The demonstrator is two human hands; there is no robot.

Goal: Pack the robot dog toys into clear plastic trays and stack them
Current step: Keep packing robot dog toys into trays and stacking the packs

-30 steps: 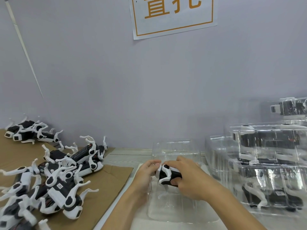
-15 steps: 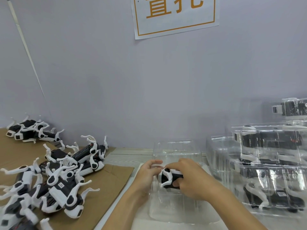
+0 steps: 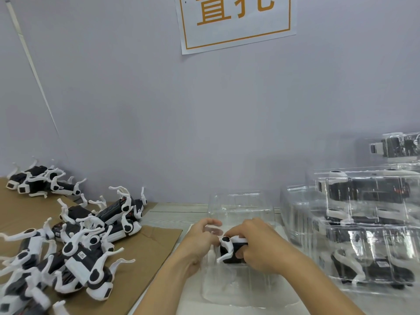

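Head view, right hand: the right hand (image 3: 259,246) has its fingers (image 3: 235,231) curled round a black and white robot dog toy (image 3: 230,251). The thumb presses on the dark side of the toy.
Head view, left hand: the left hand (image 3: 200,244) is just beside the toy, on its left. Its fingers are bent and lie at the near left wall of the clear plastic tray (image 3: 241,205). I cannot tell if they pinch the wall or only touch it.
Toy in hand: it sits low inside the open clear tray, in the middle of the worktop (image 3: 172,212). One white leg sticks out to the left and down.
Clear tray: it stands open in front of the person. Its far wall stands up behind the hands.
Loose toys: a pile of robot dog toys (image 3: 75,253) lies on brown cardboard (image 3: 150,248) on the left. Their white legs stick up. A smaller bunch of toys (image 3: 41,180) lies further back by the wall.
Packed trays: a stack of packed trays (image 3: 368,226) stands on the right, each with a dog toy inside.
Wall: a white paper sign (image 3: 236,21) with orange writing hangs above.
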